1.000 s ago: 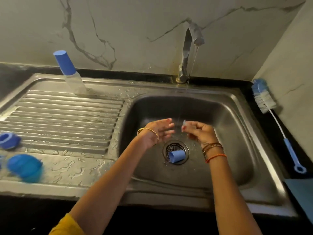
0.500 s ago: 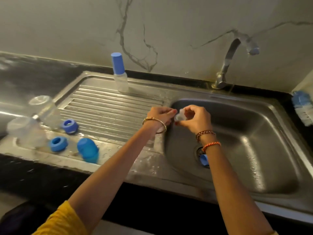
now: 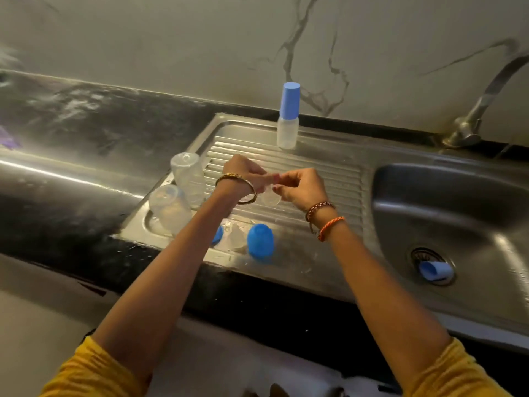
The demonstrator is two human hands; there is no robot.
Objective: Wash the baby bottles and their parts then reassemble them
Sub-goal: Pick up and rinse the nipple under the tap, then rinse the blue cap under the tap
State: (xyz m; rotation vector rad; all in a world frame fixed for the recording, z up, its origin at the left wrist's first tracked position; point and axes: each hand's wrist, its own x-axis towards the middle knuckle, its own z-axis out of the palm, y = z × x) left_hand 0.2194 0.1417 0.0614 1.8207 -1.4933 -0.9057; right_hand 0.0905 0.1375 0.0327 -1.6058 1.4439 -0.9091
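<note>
While both hands (image 3: 274, 183) pinch a clear teat (image 3: 269, 197) — two bottles (image 3: 183, 193) stand upturned beside.

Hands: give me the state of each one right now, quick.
Left hand: pinching the clear teat.
Right hand: pinching the same clear teat from the other side.

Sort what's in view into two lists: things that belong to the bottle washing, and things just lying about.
Part of the job:
clear teat, pinched by left hand and right hand
two upturned clear bottles
blue cap
light blue cap on the basin drain
drainboard

Lying about:
small blue-capped bottle
tap
</note>
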